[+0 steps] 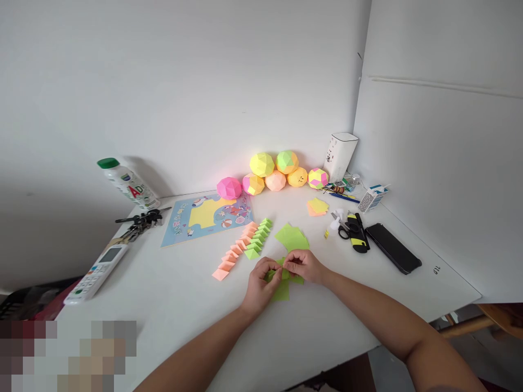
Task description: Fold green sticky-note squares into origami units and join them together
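Green paper piece (281, 284): we see it on the white table (183, 305), near the front edge, under both hands.
Left hand (261, 283): its grip is pinched together on the green paper piece's left part.
Right hand (304, 265): its grip is pinched together on the same piece from the right; the two hands touch at the fingertips.
Behind the hands: a loose pile of green sheets (291, 237) lies just beyond, close to the knuckles.
Left of the pile: we count two slanted rows of folded units (243, 246), one orange, one green, overlapping; the exact number in each we cannot tell.
Back wall: six paper balls (273, 172) sit against it, two stacked on the others.
Right side: scissors (352, 231), a black phone (393, 247) and a small pad of sheets (317, 206).
Left side: a bottle (127, 184), keys (141, 222), a remote (98, 272) and a picture sheet (208, 215).
Open room: bare table lies left of the hands and toward the front edge; the right edge is near the phone.
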Tool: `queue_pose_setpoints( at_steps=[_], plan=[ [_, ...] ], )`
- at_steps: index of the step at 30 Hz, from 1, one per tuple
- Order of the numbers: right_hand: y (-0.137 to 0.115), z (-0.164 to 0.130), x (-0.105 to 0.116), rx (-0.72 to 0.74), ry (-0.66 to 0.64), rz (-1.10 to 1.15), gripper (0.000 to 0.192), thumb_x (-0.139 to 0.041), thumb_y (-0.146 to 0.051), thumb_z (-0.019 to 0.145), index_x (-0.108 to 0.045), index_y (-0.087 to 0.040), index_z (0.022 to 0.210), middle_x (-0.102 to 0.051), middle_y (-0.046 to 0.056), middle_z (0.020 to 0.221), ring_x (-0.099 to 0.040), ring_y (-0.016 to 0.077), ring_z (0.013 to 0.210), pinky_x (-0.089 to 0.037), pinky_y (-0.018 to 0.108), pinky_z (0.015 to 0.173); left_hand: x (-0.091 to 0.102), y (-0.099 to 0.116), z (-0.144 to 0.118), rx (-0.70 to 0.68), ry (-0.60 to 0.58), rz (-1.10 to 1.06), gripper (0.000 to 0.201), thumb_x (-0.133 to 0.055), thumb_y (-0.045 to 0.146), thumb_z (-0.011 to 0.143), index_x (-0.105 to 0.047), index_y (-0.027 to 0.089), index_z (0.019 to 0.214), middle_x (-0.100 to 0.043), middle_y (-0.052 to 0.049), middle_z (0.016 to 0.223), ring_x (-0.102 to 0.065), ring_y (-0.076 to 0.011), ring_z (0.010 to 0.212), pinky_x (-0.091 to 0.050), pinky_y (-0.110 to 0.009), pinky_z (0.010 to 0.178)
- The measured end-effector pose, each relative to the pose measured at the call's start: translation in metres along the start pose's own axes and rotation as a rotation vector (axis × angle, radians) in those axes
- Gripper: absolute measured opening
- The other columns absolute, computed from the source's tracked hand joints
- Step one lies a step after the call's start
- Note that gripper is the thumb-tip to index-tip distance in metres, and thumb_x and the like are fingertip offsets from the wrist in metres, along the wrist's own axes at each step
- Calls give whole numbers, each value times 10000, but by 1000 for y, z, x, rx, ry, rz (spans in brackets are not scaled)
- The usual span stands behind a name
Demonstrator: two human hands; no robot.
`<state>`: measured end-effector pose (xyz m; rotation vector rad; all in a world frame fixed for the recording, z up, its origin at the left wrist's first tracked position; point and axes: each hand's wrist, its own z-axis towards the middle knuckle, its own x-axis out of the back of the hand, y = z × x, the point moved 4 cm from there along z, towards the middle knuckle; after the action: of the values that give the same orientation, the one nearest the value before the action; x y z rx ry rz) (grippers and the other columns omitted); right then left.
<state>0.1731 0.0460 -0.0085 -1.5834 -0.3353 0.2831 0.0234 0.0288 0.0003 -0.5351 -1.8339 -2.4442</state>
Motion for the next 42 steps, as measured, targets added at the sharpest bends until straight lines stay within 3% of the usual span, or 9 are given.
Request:
queue_pose_setpoints(
  at_steps=[14, 22, 32, 38, 42],
  plan=[
    [0, 2, 7, -13, 106, 95, 322, -617, -466, 753, -522, -159, 724, -481, -38, 603, -471, 82, 481, -385, 222, 467, 8, 5, -2, 4, 131, 12, 176, -494, 267, 815, -519, 189, 659, -520, -14, 707, -508, -148, 687, -432, -268, 663],
    [-3, 1, 7, -26, 132, 86, 329, -634, -474, 730, -538, -160, 720, -486, -38, 606, -463, 82, 486, -383, 221, 466, 5, -1, -1, 55, 56, -65, 203, -517, 341, 825, -539, 184, 699, -531, -19, 719, -510, -141, 679, -446, -255, 635],
    [1, -1, 0, -13, 12, 3, 280, -665, -418, 712, -646, -139, 724, -597, 6, 627, -528, 109, 527, -411, 237, 493, -1, -1, 1, -2, -8, -4, 129, -562, 277, 789, -603, 184, 709, -569, -16, 707, -537, -138, 664, -454, -258, 630],
    [0, -1, -1, -9, -2, 14, 290, -666, -433, 708, -626, -146, 702, -584, -5, 600, -533, 109, 516, -415, 233, 483, 0, 4, 0, -19, 8, 26, 117, -544, 230, 765, -575, 185, 662, -555, -12, 683, -528, -144, 648, -439, -264, 621],
    [1, 0, 4, -18, 81, 35, 290, -657, -434, 719, -578, -156, 703, -530, -31, 567, -508, 97, 487, -395, 222, 465, 4, 4, 0, 0, 64, 25, 112, -533, 213, 760, -552, 187, 652, -537, -4, 671, -512, -141, 649, -433, -258, 629]
  ],
)
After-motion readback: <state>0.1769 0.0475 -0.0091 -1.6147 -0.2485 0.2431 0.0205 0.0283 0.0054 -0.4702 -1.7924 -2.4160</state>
